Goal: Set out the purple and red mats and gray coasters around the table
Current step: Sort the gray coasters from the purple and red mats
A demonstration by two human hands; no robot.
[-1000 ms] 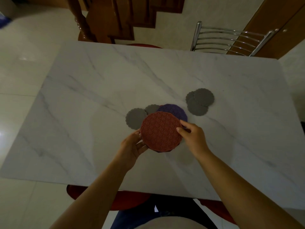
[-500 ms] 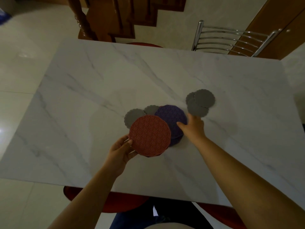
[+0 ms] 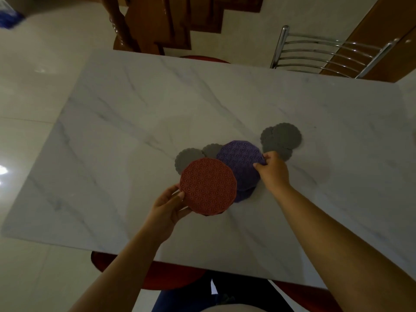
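My left hand grips the left rim of a round red mat, lifted slightly above the marble table. Beneath and to its right lies a purple mat, and my right hand pinches its right edge. Another purple edge shows under it near the red mat. Two gray coasters peek out behind the mats on the left. A small overlapping pile of gray coasters lies just beyond my right hand.
A chrome-backed chair stands at the far right side of the table. Red chair seats sit at the near edge and one at the far edge. A wooden staircase post rises beyond the table.
My left hand carried the red mat to the left off the stack, uncovering the purple mat. My right hand left the red mat and moved up to pinch the purple mat's right edge.
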